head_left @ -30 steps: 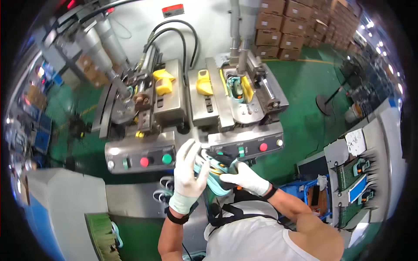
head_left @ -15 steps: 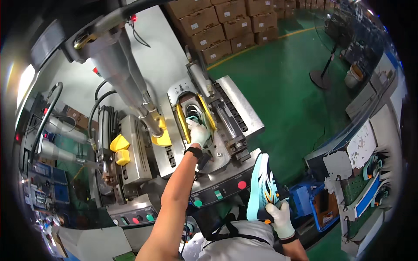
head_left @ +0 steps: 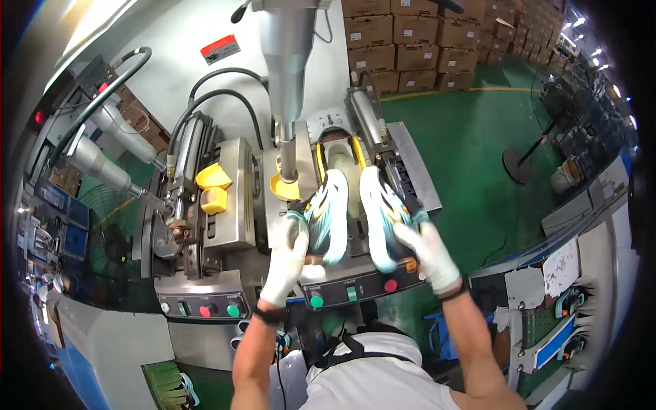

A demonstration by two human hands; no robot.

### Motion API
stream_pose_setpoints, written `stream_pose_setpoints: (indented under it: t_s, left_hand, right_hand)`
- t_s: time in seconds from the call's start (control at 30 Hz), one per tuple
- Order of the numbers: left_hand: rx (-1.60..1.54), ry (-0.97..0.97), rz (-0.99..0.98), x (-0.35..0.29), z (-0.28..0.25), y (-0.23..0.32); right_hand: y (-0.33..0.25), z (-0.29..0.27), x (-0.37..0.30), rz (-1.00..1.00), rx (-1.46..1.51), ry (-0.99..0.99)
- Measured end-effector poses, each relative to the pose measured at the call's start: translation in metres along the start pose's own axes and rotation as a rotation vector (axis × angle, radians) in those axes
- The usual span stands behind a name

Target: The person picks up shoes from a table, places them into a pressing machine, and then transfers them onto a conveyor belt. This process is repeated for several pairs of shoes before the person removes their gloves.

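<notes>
Two running shoes in white, aqua and black are held side by side above the front of the machine, soles facing each other. My gloved left hand (head_left: 290, 258) is closed round the collar end of the left shoe (head_left: 333, 212). The right shoe (head_left: 374, 215) is gripped the same way by my gloved right hand (head_left: 434, 257). Just behind the shoes lies the machine's cradle (head_left: 344, 158), edged with yellow pads; its near part is hidden by the shoes. A yellow pad (head_left: 284, 189) sits under the metal press column (head_left: 283, 75) to the left.
A control panel (head_left: 335, 295) with coloured buttons runs along the machine's front. Left stands a second station with yellow blocks (head_left: 214, 200). Cardboard boxes (head_left: 417, 58) are stacked behind, a fan (head_left: 523, 164) stands far right, and a rack (head_left: 547, 328) holding shoes is at right.
My left hand has lifted the shoe out of the cradle toward me. My right hand has brought its shoe up and forward beside it. The view has swung left.
</notes>
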State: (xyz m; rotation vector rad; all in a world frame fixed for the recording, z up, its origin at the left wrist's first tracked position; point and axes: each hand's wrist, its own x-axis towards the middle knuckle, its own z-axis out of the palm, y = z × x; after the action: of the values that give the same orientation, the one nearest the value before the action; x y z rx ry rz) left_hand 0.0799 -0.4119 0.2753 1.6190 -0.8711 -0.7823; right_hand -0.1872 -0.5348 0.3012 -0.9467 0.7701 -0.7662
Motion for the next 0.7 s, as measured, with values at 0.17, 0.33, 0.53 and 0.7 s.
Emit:
stream_pose_setpoints:
  t_s: [0.17, 0.33, 0.53, 0.7]
  left_hand:
    - [0.202, 0.004, -0.084, -0.159, -0.071, 0.011]
    - [0.142, 0.399, -0.499, -0.337, -0.105, -0.07]
    - [0.344, 0.958, -0.543, -0.452, -0.121, -0.205]
    - [0.075, 1.073, -0.627, -0.405, -0.109, -0.283]
  right_hand:
    - [0.031, 0.025, 0.213, -0.003, -0.72, -0.103]
    - [0.154, 0.064, 0.288, -0.167, -1.349, 0.427]
    - [0.129, 0.02, 0.317, -0.196, -1.182, 0.046]
    - [0.108, 0.063, 0.265, -0.237, -1.289, -0.149]
